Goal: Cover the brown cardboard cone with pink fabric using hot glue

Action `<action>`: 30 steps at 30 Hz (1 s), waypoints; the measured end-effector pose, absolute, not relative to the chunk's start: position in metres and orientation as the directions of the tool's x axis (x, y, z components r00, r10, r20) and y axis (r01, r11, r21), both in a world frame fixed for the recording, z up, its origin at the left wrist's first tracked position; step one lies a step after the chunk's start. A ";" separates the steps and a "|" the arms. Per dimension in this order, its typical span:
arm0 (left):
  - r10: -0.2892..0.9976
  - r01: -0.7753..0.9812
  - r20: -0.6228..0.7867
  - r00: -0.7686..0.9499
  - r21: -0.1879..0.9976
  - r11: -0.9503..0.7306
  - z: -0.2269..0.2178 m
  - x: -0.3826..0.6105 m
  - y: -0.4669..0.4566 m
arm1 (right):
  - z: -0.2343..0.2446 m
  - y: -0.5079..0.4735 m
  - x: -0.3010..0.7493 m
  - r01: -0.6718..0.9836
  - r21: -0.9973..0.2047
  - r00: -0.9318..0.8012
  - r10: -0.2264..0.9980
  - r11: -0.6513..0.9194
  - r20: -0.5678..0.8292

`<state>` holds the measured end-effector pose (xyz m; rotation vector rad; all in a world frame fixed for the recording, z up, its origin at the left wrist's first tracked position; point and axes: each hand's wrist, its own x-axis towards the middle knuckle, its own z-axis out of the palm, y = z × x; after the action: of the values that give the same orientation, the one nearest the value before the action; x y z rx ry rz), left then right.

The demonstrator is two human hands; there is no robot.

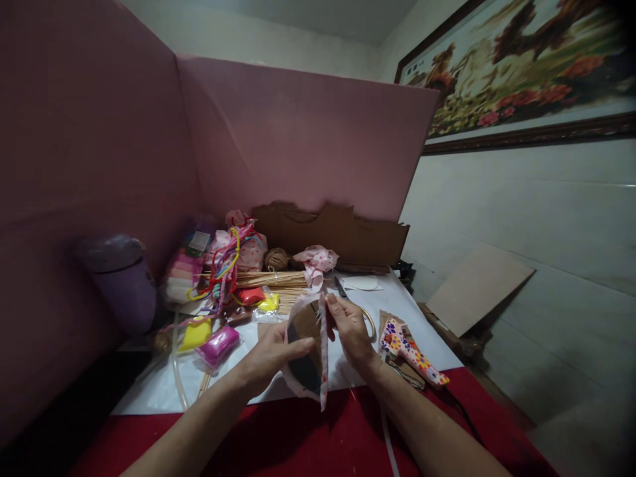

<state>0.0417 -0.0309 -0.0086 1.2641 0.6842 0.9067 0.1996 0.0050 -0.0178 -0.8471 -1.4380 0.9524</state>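
Observation:
Between my hands is a cardboard piece (304, 324) with pink-and-white patterned cloth wrapped over its edges, held upright above the front of the table. My left hand (273, 354) grips its left side, the thumb lying across the brown and dark inner face. At the upper right edge, my right hand (349, 324) pinches the cloth border between thumb and fingers. Scissors (340, 287) lie just behind my right hand, partly covered by it. To the right, a flower-patterned glue gun (415, 356) rests on cardboard scraps.
Bamboo sticks (271, 279), a twine ball (276, 259), crumpled pink cloth (317, 260) and bright clay packs (218, 346) crowd the back left. A purple bin (124, 288) stands at far left. Torn cardboard (328, 235) leans behind. White paper (422, 341) covers the red tablecloth (278, 444).

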 end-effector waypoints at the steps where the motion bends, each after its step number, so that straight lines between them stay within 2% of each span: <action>1: 0.864 -0.185 0.048 0.500 0.981 0.052 -0.008 0.042 -0.031 | -0.018 0.005 0.200 -0.011 -0.912 -0.077 0.909 0.410 0.409; 8: 0.879 -0.273 0.026 0.476 0.955 0.120 -0.011 0.047 -0.033 | -0.022 0.002 0.199 0.252 -0.817 -0.006 0.845 0.519 0.535; 14: 0.904 -0.308 0.038 0.427 0.945 0.106 -0.013 0.048 -0.031 | -0.026 0.001 0.197 0.190 -0.879 0.002 0.895 0.438 0.446; 18: 0.933 -0.293 0.050 0.357 0.954 0.061 -0.017 0.045 -0.027 | -0.025 -0.003 0.194 0.248 -0.836 -0.044 0.867 0.490 0.496; 22: 0.928 -0.279 0.054 0.369 0.959 0.056 -0.019 0.045 -0.026 | -0.028 -0.006 0.193 0.317 -0.801 -0.060 0.854 0.507 0.517; 26: 0.921 -0.242 0.036 0.387 0.968 0.064 -0.018 0.045 -0.026 | -0.030 -0.006 0.195 0.250 -0.807 -0.103 0.844 0.535 0.527; 30: 0.956 -0.144 0.067 0.287 0.989 -0.027 -0.017 0.045 -0.024 | -0.022 -0.007 0.196 0.168 -0.784 -0.211 0.799 0.597 0.564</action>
<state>0.0449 -0.0237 -0.0171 1.2665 0.8690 1.0857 0.1959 -0.0066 -0.0219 -0.8022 -1.7161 0.7090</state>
